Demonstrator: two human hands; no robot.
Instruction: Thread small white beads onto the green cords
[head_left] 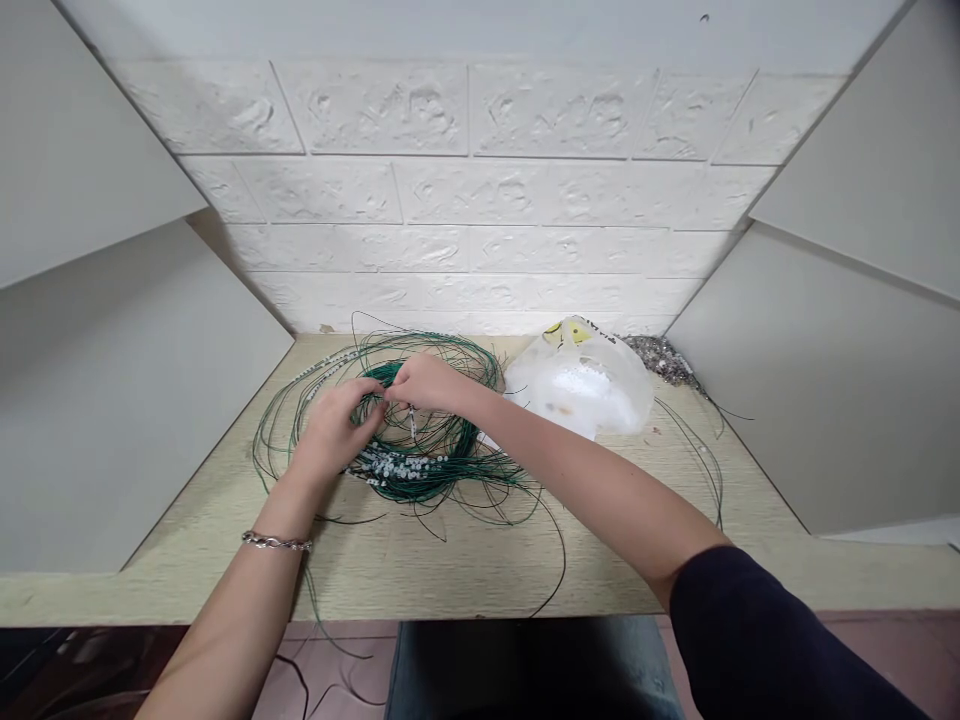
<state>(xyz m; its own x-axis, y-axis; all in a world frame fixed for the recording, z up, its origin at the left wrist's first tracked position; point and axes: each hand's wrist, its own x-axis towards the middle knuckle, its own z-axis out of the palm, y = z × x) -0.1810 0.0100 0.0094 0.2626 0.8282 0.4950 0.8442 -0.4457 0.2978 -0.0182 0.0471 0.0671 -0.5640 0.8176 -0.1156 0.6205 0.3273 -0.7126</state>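
Observation:
A loose coil of thin green wire (454, 445) lies on the table, many strands looping outward. Small white beads (397, 465) are bunched on its near side, and more sit along strands at the upper left. My left hand (337, 425) curls at the coil's left edge, thumb and forefinger closed on green wire. From the right, my right hand (424, 385) reaches over the coil in a pinch, its fingertips meeting my left ones. What the right fingertips hold is hidden. A short dark-and-white piece (412, 422) hangs just below the right hand.
Right of the coil lies a translucent plastic bag (589, 385) with yellow marks. Behind it, a heap of small greyish pieces (660, 358) rests by the right panel. Loose wires (709, 470) curve near the table's right side. A white brick-patterned wall (472, 195) and grey side panels enclose the table (420, 570).

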